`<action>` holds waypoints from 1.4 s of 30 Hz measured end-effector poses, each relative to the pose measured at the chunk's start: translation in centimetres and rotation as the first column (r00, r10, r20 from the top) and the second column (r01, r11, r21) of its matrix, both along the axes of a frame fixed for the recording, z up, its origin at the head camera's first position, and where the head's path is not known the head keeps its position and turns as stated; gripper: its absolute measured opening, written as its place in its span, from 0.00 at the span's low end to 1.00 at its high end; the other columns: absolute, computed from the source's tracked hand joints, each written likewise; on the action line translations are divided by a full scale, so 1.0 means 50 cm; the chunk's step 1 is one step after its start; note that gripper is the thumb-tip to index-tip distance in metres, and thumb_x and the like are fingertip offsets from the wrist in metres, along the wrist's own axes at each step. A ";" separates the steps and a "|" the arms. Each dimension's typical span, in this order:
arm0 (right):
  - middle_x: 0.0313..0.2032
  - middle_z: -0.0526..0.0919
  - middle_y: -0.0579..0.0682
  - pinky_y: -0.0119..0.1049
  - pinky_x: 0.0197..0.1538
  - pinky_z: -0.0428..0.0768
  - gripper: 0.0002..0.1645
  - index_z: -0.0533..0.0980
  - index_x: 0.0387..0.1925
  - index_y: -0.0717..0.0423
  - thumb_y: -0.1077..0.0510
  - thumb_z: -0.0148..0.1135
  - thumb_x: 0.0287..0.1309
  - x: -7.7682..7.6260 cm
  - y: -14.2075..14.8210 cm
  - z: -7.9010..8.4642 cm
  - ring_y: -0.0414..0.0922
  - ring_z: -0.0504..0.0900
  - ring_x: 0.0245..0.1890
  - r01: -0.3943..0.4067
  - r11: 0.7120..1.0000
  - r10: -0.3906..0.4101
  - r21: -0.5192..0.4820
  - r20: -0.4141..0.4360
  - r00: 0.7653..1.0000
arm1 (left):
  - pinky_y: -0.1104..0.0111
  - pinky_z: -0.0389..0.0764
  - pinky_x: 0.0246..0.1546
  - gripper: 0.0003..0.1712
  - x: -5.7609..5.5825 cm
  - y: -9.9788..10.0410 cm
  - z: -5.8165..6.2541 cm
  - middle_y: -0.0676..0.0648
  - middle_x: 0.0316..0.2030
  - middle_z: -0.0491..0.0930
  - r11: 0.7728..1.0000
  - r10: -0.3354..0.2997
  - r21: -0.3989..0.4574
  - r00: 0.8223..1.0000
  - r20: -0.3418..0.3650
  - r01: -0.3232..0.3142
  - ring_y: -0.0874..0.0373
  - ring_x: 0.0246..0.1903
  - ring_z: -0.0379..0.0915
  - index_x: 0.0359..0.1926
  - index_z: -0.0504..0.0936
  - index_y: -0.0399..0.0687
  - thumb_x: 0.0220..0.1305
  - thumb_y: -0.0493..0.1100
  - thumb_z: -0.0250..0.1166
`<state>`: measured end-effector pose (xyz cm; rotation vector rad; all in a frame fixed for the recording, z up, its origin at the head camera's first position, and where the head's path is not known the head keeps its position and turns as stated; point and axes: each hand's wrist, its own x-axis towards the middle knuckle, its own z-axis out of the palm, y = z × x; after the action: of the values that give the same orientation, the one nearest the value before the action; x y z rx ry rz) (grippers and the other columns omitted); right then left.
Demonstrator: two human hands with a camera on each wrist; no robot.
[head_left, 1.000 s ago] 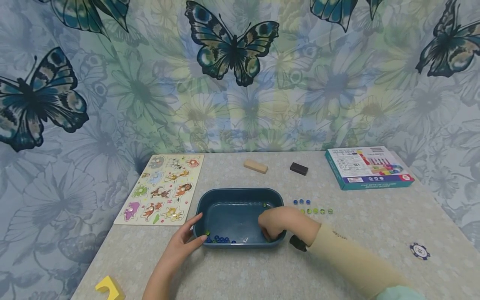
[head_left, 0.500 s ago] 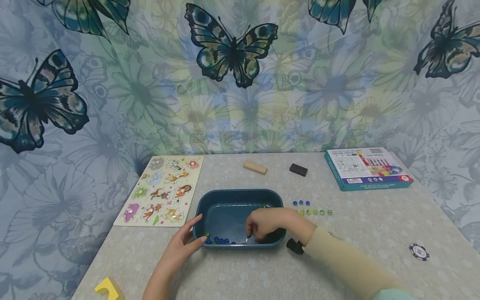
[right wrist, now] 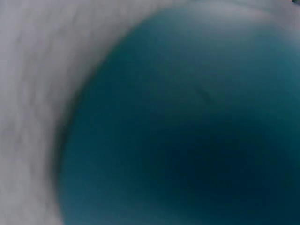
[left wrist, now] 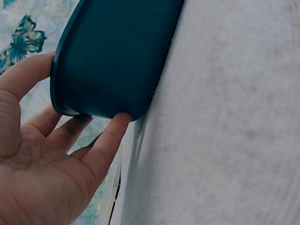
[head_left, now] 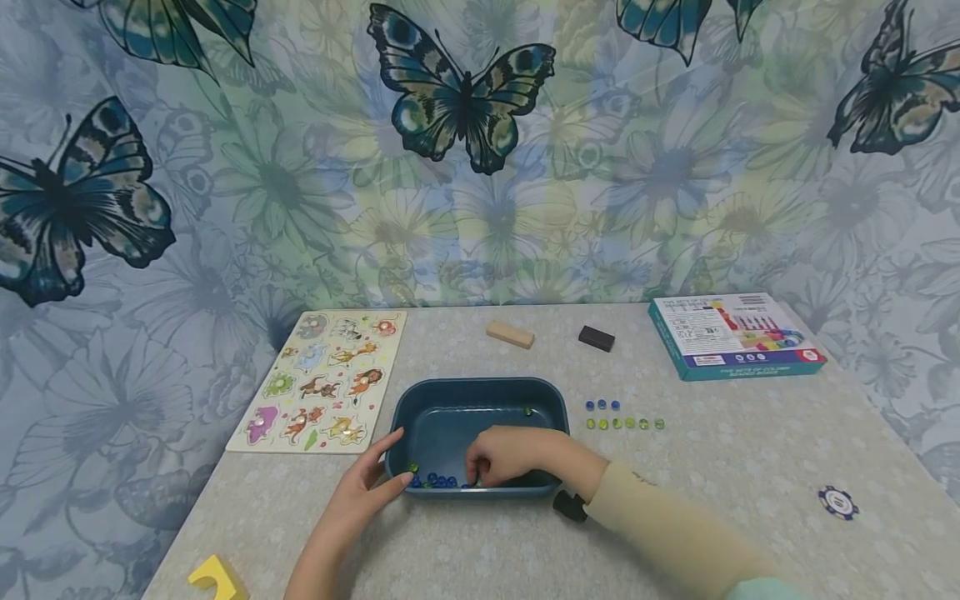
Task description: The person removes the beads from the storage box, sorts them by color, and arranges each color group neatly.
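Note:
A dark teal plastic tub (head_left: pixel 442 385) stands on the table. My left hand (head_left: pixel 363 487) grips its near left corner; in the left wrist view the thumb is at the rim and the fingertips (left wrist: pixel 123 117) touch the end wall. My right hand (head_left: pixel 506 454) reaches down inside the tub, fingers bent, at the near wall. I cannot tell whether its fingertips hold a marble. Several blue marbles (head_left: pixel 441 482) lie in the near left corner with a green marble (head_left: pixel 413 468) among them. Another green marble (head_left: pixel 528 411) sits at the far right. The right wrist view shows the tub wall (right wrist: pixel 187 117), blurred.
Right of the tub are a row of blue marbles (head_left: pixel 602 405) and a row of green marbles (head_left: pixel 617 423). An animal puzzle board (head_left: pixel 322 379) lies left. Behind are a wooden block (head_left: pixel 511 334), black block (head_left: pixel 597 338) and game box (head_left: pixel 738 333). A poker chip (head_left: pixel 838 502) and yellow block (head_left: pixel 217 577) lie nearer.
My right hand has moved left along the inside of the tub, from its right end toward the blue marbles. My left hand has stayed at the corner.

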<state>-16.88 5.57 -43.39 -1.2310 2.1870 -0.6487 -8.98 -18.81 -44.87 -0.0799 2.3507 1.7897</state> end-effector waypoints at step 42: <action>0.23 0.73 0.47 0.31 0.29 0.73 0.07 0.76 0.35 0.58 0.60 0.64 0.54 -0.003 0.549 0.013 0.43 0.72 0.27 0.668 0.744 -0.669 0.025 0.050 0.742 | 0.47 0.51 0.66 0.38 -0.005 -0.002 -0.003 0.47 0.70 0.52 1.000 -0.012 -0.017 1.000 0.013 0.012 0.40 0.68 0.46 0.67 0.64 0.58 0.56 0.43 0.68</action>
<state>-17.02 33.03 -42.75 -0.3604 2.5694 -0.9335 -9.22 -18.88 -45.04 -0.0789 2.3528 1.7592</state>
